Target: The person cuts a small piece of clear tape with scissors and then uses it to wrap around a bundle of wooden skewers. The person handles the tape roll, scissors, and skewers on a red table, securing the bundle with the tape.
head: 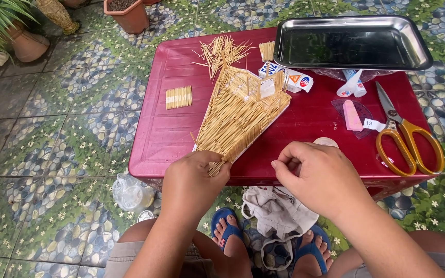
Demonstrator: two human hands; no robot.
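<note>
A model house made of toothpicks [240, 110] lies on a low red plastic table [168, 128], its roof edge pointing toward me. My left hand [194, 180] grips the near corner of the toothpick roof. My right hand [315, 172] hovers just to the right at the table's front edge, fingers pinched together; whether something thin sits between them I cannot tell. A loose heap of toothpicks [222, 51] lies behind the model, and a small flat panel of glued toothpicks [178, 97] rests to its left.
A steel tray [351, 44] stands at the back right. Yellow-handled scissors [405, 136], a glue tube [351, 85], a pink protractor [354, 116] and small boxes [292, 77] lie on the table's right half. Potted plants [130, 15] stand on the tiled floor.
</note>
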